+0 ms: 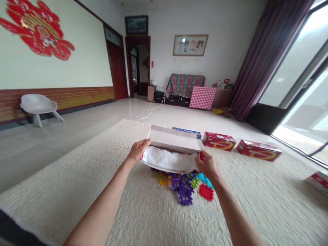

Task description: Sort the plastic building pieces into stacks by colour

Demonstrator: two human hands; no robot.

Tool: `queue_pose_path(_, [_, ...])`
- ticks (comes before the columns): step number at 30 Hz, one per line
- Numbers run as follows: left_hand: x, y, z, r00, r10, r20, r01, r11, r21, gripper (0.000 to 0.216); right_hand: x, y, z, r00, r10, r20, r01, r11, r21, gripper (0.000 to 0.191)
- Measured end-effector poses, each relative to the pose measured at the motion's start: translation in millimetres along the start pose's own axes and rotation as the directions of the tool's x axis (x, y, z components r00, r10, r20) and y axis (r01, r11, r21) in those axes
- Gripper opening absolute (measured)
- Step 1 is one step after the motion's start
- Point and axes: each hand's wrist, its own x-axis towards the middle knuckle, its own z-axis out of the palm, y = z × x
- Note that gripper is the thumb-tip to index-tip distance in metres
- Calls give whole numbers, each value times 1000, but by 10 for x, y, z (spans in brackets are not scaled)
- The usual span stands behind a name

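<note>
Both my hands hold a white cardboard box [171, 138] tipped on its side above the cream mat [128, 205]. My left hand [137, 150] grips its left end, fingers wrapped round the edge. My right hand [208, 165] grips the right end the same way. A white bag or liner [169, 160] bulges from the box's open side, which faces me. Below the box lies a pile of several coloured plastic interlocking pieces [185, 186]: purple, yellow, green, blue and a red one [206, 192].
Two red boxes [219, 140] [258, 150] and a blue-edged box [186, 130] lie on the mat behind. Another red-and-white box [319, 181] sits at the right edge. A white chair [38, 105] stands by the left wall; glass doors run along the right.
</note>
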Motion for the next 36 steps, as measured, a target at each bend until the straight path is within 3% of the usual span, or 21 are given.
queue_pose_path(3, [-121, -123, 8, 996, -39, -78, 36, 999, -38, 48, -123, -58, 40, 999, -47, 20, 47, 999, -15, 32])
queue_pose_path(8, [-289, -260, -52, 973, -86, -216, 94, 995, 25, 45, -323, -164, 158, 984, -163, -66, 160, 986, -42, 30])
queue_pose_path(15, [-394, -452, -462, 967, -169, -191, 189, 978, 89, 37, -506, -371, 428, 972, -209, 106, 209, 978, 15, 35])
queue_pose_path(20, [-430, -714, -479, 956, -225, -190, 228, 974, -6, 35, -509, -462, 653, 965, -257, 46, 253, 964, 78, 38])
queue_pose_path(22, [-439, -776, -448, 958, -218, -184, 204, 974, -93, 35, -507, -470, 706, 962, -272, 3, 266, 944, 198, 37])
queue_pose_path(25, [-450, -777, -429, 974, -199, -111, 148, 922, -357, 33, -506, -468, 743, 954, -298, -39, 272, 800, 534, 41])
queue_pose_path(28, [-461, -723, -440, 988, -152, -27, 104, 786, -610, 47, -492, -461, 757, 961, -275, -36, 207, 625, 752, 46])
queue_pose_path(32, [-452, -714, -432, 980, -198, -29, 113, 668, -736, 54, -445, -453, 801, 990, -142, -10, 75, 461, 884, 51])
queue_pose_path(36, [-424, -764, -398, 959, -268, 90, 227, 542, -809, 58, -418, -476, 824, 992, -46, 117, -96, 327, 940, 53])
